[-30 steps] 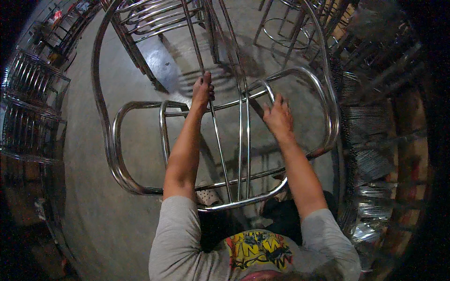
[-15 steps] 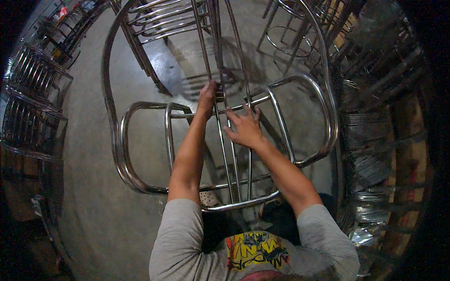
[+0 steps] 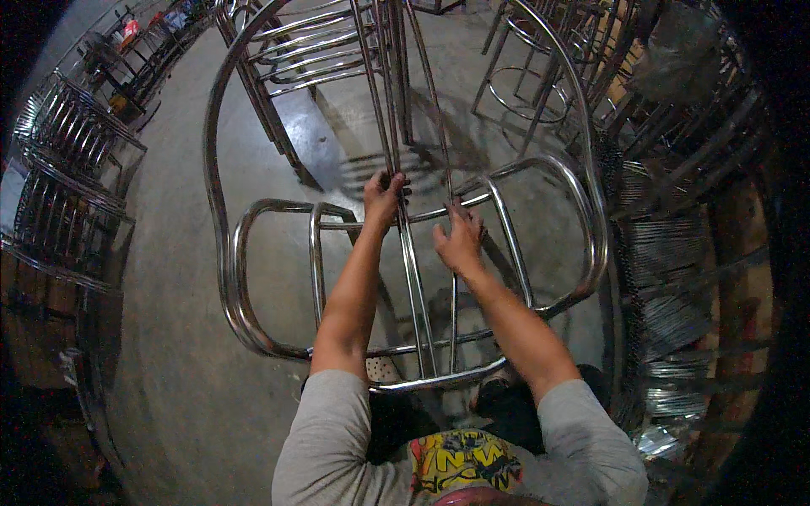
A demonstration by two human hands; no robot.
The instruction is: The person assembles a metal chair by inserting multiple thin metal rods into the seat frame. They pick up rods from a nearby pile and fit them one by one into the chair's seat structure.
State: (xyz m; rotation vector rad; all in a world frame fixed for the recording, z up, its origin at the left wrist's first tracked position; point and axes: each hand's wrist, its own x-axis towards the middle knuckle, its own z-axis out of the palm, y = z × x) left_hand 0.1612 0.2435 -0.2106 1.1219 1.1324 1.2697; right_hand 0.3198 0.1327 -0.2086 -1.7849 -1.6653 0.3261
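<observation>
A large chair frame of bent, shiny metal tube (image 3: 597, 253) stands before me, its wide loops spreading to both sides. Thin straight metal rods (image 3: 413, 295) run lengthwise through its middle, crossing the crossbars. My left hand (image 3: 383, 202) is closed around two of these rods, which lie close together just above the upper crossbar. To its right, my right hand (image 3: 461, 243) has its thumb and fingers apart. Its fingertips reach a separate rod (image 3: 454, 312) beside that crossbar; whether they press on it I cannot tell.
Ahead stands another metal frame with several curved bars (image 3: 312, 57). Stool-like frames with ring footrests (image 3: 530, 93) are at the far right. Stacked curved frames (image 3: 59, 194) line the left side. Bundles of thin metal rods (image 3: 671, 278) lie along the right. The concrete floor (image 3: 169, 337) shows between.
Two rods that stood apart are now side by side in my left hand. My right hand has shifted rightward from the middle rods to the right one. The view has shifted slightly.
</observation>
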